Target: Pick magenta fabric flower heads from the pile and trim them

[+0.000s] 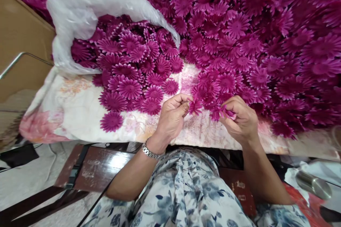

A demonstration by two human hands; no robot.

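Left hand (172,113), a metal watch (149,152) on its wrist, is curled with thumb and fingertips pinched on a small magenta flower (195,106), which sits just above the near edge of the floral cloth (71,108). Right hand (241,117) is half closed beside it, its fingers wrapped around a small cluster of flowers (222,112) of the same colour; the two hands are near each other but not touching. Beyond the hands, over the far right part of the cloth, rises a big heap of flowers (261,35). On the cloth's far left side lies a white plastic bag (80,10), its mouth open, with more flowers spilling (130,67) out onto the cloth. One loose flower (111,121) lies alone near the cloth's front edge, well left of the left hand. Below the cloth's right corner, a metal cylinder (313,184) rests.
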